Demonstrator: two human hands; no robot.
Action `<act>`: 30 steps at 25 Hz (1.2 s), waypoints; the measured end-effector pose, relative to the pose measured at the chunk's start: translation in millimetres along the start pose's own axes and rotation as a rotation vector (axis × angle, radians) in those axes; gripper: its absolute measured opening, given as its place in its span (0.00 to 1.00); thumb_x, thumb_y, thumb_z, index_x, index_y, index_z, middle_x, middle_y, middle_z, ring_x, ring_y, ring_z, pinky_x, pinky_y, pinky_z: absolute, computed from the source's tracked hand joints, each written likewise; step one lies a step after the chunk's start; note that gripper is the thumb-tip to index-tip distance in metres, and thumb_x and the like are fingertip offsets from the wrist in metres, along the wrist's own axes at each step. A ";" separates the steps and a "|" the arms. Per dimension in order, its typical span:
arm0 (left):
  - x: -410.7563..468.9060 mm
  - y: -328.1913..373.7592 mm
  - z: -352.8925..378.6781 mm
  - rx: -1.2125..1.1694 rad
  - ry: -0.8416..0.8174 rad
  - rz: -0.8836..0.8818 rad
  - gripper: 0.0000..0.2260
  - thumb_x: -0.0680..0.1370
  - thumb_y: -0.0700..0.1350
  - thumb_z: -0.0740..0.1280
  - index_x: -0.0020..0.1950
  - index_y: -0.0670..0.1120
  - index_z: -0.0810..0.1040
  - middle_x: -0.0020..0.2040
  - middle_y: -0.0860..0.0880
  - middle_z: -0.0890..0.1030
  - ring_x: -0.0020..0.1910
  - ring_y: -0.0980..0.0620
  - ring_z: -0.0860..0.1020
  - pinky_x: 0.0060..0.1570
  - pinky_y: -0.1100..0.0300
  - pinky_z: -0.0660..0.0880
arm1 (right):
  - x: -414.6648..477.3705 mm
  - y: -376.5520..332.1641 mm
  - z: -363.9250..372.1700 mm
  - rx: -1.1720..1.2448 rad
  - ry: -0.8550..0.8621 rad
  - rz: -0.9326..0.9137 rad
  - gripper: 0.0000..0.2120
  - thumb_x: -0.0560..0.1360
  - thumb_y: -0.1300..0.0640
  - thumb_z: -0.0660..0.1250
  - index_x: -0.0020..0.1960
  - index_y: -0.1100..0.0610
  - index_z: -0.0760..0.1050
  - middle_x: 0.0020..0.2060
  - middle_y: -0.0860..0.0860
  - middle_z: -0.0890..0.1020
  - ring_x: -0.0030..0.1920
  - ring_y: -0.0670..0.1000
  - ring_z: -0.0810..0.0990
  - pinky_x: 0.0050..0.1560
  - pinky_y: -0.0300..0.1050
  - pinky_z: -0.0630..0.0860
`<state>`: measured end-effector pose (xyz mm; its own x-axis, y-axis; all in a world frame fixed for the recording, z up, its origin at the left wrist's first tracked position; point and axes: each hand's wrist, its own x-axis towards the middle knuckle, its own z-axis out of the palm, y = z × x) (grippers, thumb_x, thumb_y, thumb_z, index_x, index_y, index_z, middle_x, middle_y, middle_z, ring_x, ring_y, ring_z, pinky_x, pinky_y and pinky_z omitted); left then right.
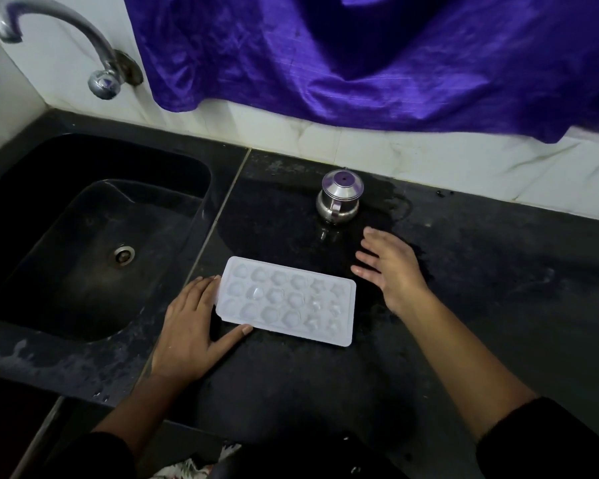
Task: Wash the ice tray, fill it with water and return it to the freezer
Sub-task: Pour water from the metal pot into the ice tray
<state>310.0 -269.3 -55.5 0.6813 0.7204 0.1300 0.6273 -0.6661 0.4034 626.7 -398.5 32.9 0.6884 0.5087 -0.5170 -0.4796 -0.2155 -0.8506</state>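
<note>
**Ice tray flat on the counter beside the sink**

One purple curtain (360,57) hangs over the back wall. One black sink (11,299) sits at the counter's (498,305) left end, dry-looking under its single tap (49,32). One white ice tray (286,300) lies flat near the front edge, just right of the sink, likely set level for handling. One steel pot (339,197) stands behind it. The left hand (191,326) brackets the tray's left end, fingers spread; the right hand (391,267) hovers open, gripping nothing.

sink (94,236): left of counter (464,305)
ice tray (286,300): on counter, right of sink
steel pot (338,197): behind tray
faucet (49,36): behind sink
</note>
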 end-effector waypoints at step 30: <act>-9.5 37.8 -50.0 -0.858 0.111 -0.519 0.25 0.83 0.66 0.57 0.46 0.50 0.83 0.44 0.53 0.86 0.44 0.58 0.83 0.45 0.62 0.77 | -71.0 57.3 -8.3 -0.325 0.005 -0.127 0.10 0.81 0.62 0.67 0.59 0.52 0.80 0.50 0.54 0.87 0.49 0.55 0.87 0.50 0.55 0.85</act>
<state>308.4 -291.6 3.8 0.3347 0.9248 -0.1812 0.3233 0.0679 0.9438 554.8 -453.9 20.0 0.7346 0.5444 -0.4050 -0.1924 -0.4053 -0.8937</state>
